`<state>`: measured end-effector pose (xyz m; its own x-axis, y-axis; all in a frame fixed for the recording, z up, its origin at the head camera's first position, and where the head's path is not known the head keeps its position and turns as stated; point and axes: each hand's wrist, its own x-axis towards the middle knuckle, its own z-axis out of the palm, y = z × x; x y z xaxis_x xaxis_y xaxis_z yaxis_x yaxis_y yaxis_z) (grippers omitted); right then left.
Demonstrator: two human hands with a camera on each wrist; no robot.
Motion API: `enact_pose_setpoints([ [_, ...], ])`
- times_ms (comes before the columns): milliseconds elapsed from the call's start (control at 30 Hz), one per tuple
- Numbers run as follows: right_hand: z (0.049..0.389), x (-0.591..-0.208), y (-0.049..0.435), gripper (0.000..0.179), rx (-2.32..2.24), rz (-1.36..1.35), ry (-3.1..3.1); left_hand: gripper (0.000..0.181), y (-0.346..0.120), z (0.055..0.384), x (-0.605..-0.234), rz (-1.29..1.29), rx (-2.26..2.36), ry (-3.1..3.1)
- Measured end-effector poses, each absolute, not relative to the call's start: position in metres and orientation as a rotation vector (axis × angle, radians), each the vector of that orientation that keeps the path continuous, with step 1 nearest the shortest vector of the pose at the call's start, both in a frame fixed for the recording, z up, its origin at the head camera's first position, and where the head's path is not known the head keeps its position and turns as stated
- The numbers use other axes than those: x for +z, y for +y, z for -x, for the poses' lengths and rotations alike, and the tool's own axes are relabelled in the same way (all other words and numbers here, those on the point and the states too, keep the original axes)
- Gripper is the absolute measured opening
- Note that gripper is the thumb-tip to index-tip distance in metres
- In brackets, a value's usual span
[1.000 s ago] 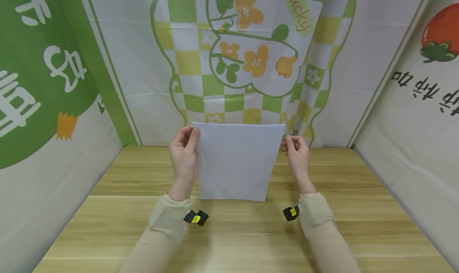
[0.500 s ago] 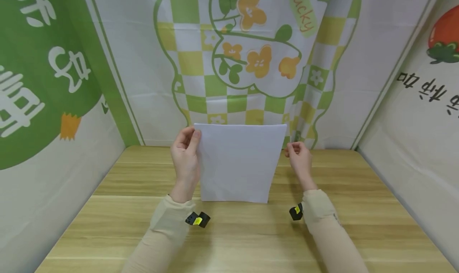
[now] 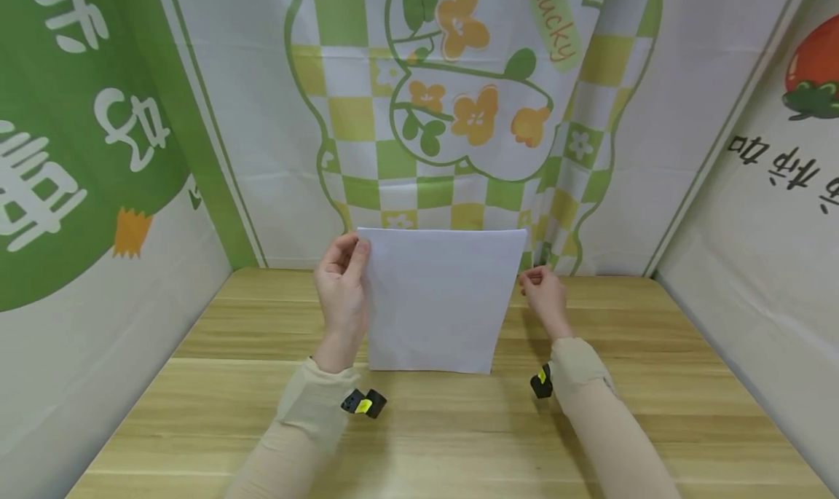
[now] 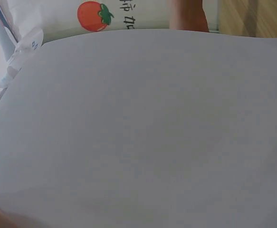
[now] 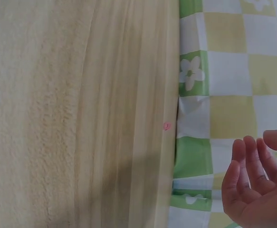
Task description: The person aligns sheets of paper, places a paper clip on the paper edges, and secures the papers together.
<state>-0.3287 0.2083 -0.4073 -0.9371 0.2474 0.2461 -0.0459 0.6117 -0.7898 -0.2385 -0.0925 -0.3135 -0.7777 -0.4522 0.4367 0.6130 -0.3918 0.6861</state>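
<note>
A white sheet of paper [image 3: 439,302] is held upright above the table in the head view, its face turned toward me. My left hand [image 3: 341,288] pinches its upper left corner, with the thumb on the near side. In the left wrist view the paper [image 4: 143,128] fills most of the picture, and only a sliver of the hand shows at the lower left. Just off the right edge of the sheet is my right hand [image 3: 547,299]. The right wrist view shows that hand [image 5: 259,190] with its fingers loosely bent and nothing between them.
The wooden table [image 3: 419,441] lies under both arms. Behind it hangs a green and yellow checked curtain [image 3: 432,193]. Printed cloth walls [image 3: 754,266] stand at the left and right sides. A small black camera sits on each wrist.
My right hand has lowered slightly beside the paper's right edge, its fingers drawn closer together. The left hand and paper stay nearly where they were, while the whole head view shifts slightly.
</note>
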Motion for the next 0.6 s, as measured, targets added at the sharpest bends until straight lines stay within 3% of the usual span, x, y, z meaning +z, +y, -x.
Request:
enact_pose_setpoints([
  [600,0.335,-0.422,0.21,0.022,1.054,0.073,-2.713,0.021,-0.093,0.236,-0.314,0.249,-2.185,-1.154],
])
